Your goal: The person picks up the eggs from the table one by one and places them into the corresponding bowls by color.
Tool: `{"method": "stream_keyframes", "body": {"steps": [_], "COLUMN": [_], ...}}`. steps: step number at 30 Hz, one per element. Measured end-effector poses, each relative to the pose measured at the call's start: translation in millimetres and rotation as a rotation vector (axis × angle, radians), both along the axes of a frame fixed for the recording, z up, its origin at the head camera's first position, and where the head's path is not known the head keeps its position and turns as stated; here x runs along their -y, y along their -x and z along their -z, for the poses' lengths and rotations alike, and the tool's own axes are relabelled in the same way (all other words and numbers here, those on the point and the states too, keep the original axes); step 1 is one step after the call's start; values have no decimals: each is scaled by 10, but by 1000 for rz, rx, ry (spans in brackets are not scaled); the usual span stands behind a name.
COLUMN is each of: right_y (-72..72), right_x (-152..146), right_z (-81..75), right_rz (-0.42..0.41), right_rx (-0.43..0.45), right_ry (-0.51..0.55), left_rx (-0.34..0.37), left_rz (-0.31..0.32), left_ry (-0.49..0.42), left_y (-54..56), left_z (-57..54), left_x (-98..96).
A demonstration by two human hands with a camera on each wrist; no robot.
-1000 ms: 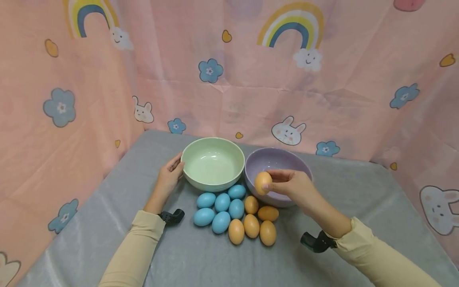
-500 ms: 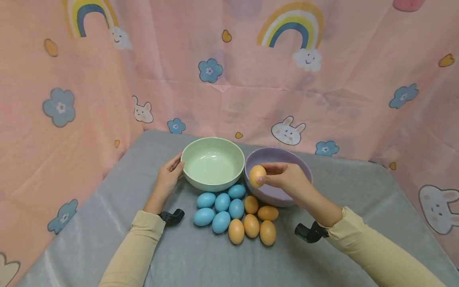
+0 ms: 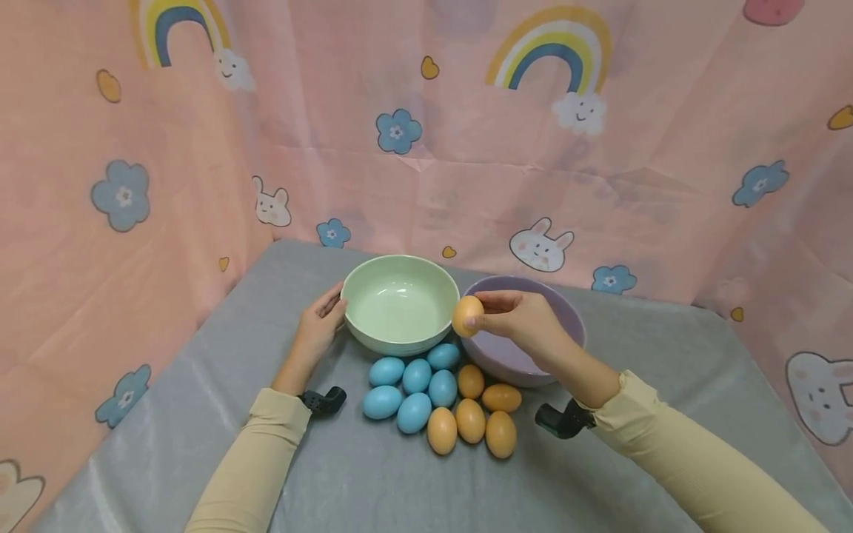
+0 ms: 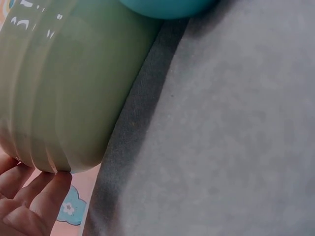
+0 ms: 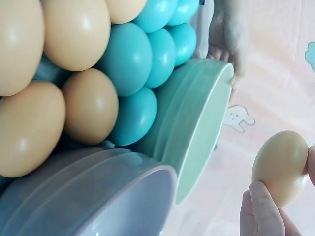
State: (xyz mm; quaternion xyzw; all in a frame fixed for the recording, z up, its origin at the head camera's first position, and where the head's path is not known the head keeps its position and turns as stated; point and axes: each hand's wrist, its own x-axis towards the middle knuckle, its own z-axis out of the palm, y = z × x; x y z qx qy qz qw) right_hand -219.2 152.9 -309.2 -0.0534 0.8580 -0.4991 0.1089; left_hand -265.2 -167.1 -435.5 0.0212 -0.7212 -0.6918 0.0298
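My right hand (image 3: pixel 526 322) pinches a yellow-orange egg (image 3: pixel 467 317) between thumb and fingertips. In the head view the egg overlaps the meeting rims of the light green bowl (image 3: pixel 400 337) and the purple bowl (image 3: pixel 516 363); the right wrist view shows the held egg (image 5: pixel 280 167) apart from both. No contents show in the green bowl. Against that bowl's left side rests my left hand (image 3: pixel 316 326), its fingers (image 4: pixel 51 194) touching the outer wall. Blue eggs (image 3: pixel 415 412) lie grouped before the green bowl, with yellow-orange eggs (image 3: pixel 471 420) on their right.
A grey cloth (image 3: pixel 373 488) covers the table. Pink curtains (image 3: pixel 333 178) printed with rainbows, rabbits and flowers hang behind and at both sides. Each wrist wears a dark camera mount, such as the right one (image 3: pixel 563 420).
My right hand has carried the egg leftward and slightly up, from over the purple bowl to beside the green bowl's right rim. The left hand, the bowls and the other eggs stay in place.
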Motion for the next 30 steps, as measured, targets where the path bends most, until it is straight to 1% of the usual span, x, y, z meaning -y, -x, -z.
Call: {"method": "stream_keyframes", "body": {"steps": [5,10,19,26,30], "right_y": [54,99,155,221,272], "right_x": [83,156,267,375,433], "right_z": [-37,-62,-78,-58,-41], "right_rz": [-24,-33,-13,8,13], "right_rx": [1,14,8,36,42], "right_ry": [14,29,79,161,206], "left_rx": [-1,-7,13,-9,-21], "left_rz": [-11,-19,-6,-5,-3], "left_ry": [12,13,-1,-19,-11], "left_y": [17,3,17,18,24], "left_z": [18,26,42,36,42], "left_x": [32,28,19,17,13]}}
